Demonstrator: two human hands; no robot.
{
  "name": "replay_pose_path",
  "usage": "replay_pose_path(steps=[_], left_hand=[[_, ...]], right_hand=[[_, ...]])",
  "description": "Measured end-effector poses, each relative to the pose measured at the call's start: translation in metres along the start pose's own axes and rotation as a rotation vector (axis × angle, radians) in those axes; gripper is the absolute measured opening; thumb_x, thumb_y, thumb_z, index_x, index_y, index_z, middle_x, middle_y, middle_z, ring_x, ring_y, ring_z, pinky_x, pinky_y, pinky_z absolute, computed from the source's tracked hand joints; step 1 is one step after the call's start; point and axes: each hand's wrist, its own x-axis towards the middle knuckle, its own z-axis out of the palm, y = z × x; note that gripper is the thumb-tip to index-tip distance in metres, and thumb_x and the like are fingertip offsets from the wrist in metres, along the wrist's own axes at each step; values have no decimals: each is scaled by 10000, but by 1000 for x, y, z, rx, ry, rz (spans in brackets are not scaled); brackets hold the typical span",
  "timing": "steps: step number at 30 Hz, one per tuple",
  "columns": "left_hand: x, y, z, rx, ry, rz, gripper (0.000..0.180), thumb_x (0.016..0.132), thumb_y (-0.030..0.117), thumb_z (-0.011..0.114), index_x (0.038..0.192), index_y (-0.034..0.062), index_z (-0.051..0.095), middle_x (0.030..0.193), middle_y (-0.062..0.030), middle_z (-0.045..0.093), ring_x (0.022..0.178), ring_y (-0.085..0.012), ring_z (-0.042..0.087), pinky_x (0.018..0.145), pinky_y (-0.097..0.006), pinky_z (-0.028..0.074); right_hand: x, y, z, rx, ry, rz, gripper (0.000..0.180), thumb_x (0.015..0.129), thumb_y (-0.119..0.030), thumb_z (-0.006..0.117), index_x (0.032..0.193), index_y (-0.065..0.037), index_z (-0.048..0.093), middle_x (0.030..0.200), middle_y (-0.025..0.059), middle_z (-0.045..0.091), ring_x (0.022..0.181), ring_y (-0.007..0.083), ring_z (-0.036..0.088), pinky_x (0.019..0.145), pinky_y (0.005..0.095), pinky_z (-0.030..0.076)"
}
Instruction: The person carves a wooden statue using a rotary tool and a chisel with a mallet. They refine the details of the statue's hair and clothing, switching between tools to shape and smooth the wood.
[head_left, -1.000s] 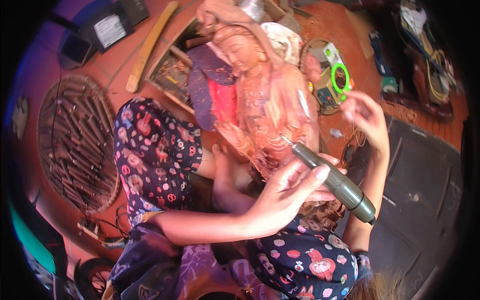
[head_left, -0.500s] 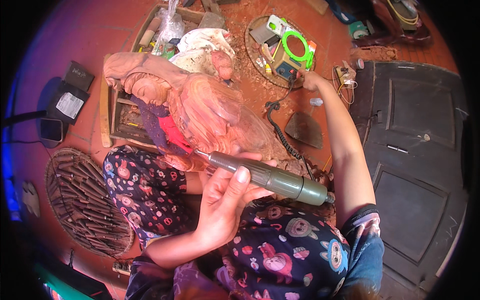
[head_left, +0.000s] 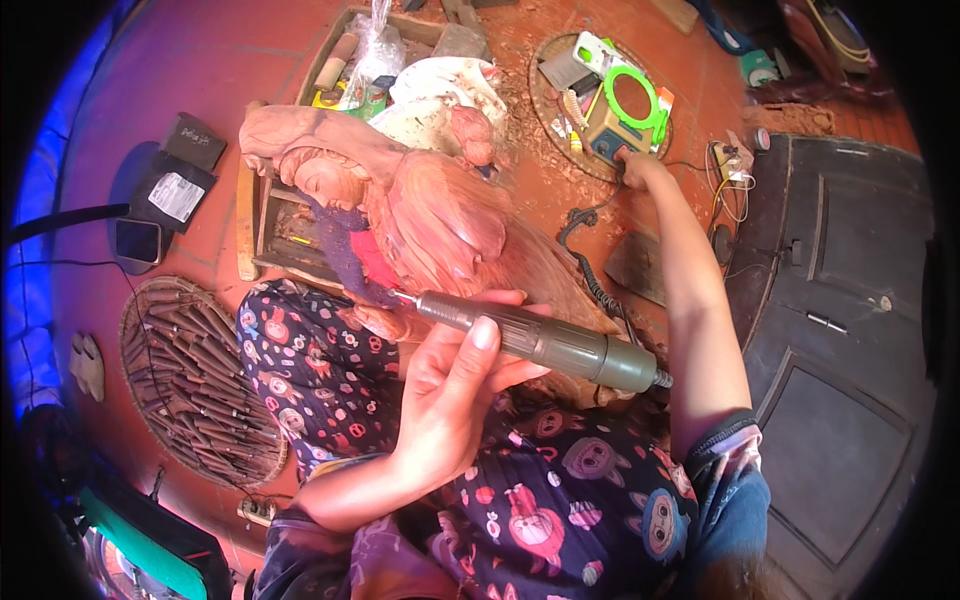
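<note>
Left hand (head_left: 445, 390) has its fingers wrapped snug round the drill (head_left: 545, 343) by the carving (head_left: 435, 215); right hand's (head_left: 643, 174) at the box (head_left: 608, 140), can't tell its fingers' grip.

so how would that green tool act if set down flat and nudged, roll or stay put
The tool would probably roll, since its body is long and round. It seems unlikely to slip in the fingers, as its middle is ribbed. The bit may be its most fragile part, being so thin beside the body.
</note>
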Motion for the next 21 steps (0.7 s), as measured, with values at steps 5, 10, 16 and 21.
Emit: replay_pose_path(steps=[5,10,16,21], left_hand=[[16,4,15,202,-89,71,373,1012,245,465,1293,-1,472,1221,-178,593,1122,-224,602,906,-365,539],[50,-6,49,194,-166,229,273,976,132,548,1210,-8,534,1063,-80,632,834,-70,612,726,-222,509],[56,-32,74,244,-209,259,607,970,157,553,1444,-60,243,1338,-221,485,1192,-226,542,935,-301,473],[7,4,23,497,-476,150,578,960,91,536,1451,-20,250,1302,-206,534,1199,-251,548,1013,-369,433]], right_hand=[[-107,-71,-102,850,-260,-491,466,987,-428,469,1239,-47,559,913,115,694,819,161,688,735,292,555],[-266,-109,-152,1151,-437,-971,720,890,-485,596,1417,-38,397,1099,129,652,919,165,661,769,311,563],[-295,-87,-130,1109,103,-485,702,827,-207,723,1412,-9,388,738,4,587,447,29,441,384,184,359],[-288,-1,-154,249,991,-27,384,881,-362,662,1124,-70,606,771,202,667,741,345,686,636,410,500]])
